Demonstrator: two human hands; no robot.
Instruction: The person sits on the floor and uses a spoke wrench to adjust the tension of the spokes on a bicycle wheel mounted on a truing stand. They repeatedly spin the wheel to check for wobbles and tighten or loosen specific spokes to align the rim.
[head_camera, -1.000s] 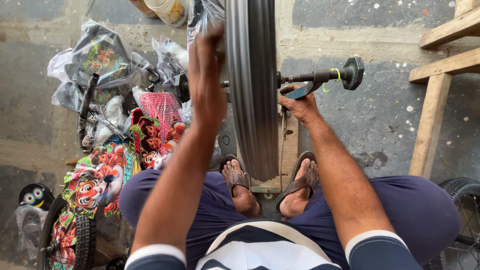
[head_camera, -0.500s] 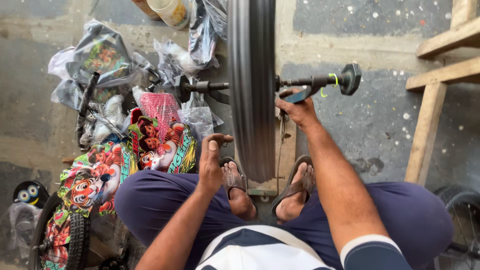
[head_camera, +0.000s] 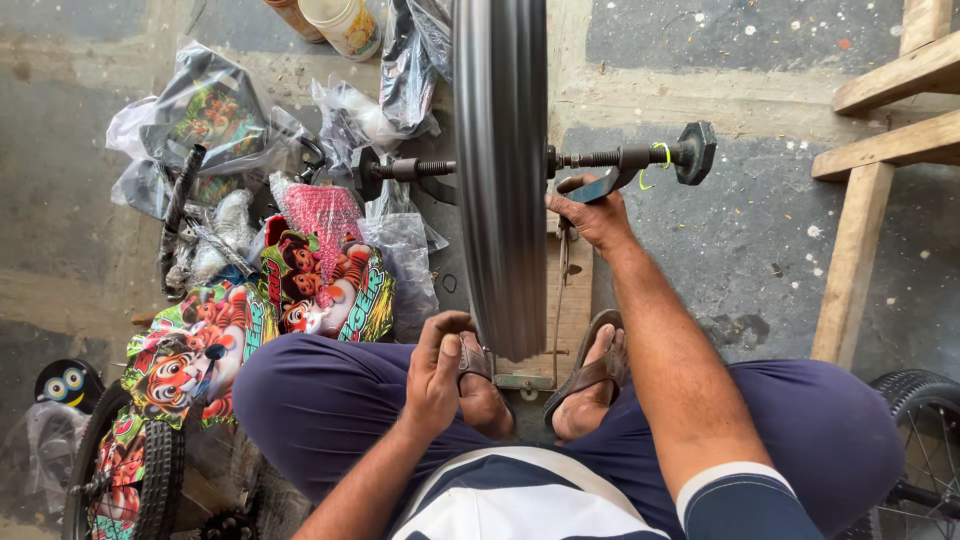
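Black rubber covers the one upright bicycle wheel (head_camera: 500, 170) standing edge-on in front of me, held on one threaded steel axle (head_camera: 610, 158) that sticks out to both sides. One dark metal wrench (head_camera: 600, 185) sits under the axle on the right of the wheel; my right hand (head_camera: 595, 215) is closed around its handle, fingers curled tight. My left hand (head_camera: 435, 375) holds nothing: it lies loosely half-curled on my left knee, just beside my left foot. Two brown sandals (head_camera: 590, 370) are on my feet, one each side of the wheel's lower edge.

Compared with one second ago, my left hand has come down from the top of the tyre to my knee; my right hand has stayed at the wrench.

To the left on the concrete floor (head_camera: 720, 240) lie several clear plastic bags of parts (head_camera: 200, 110) and two bright printed tiger-pattern panels (head_camera: 330, 285), close against the left axle end. One small spoked wheel (head_camera: 920, 440) shows at the lower right, and a pale wooden frame (head_camera: 880, 150) stands at the right, well apart from the axle.
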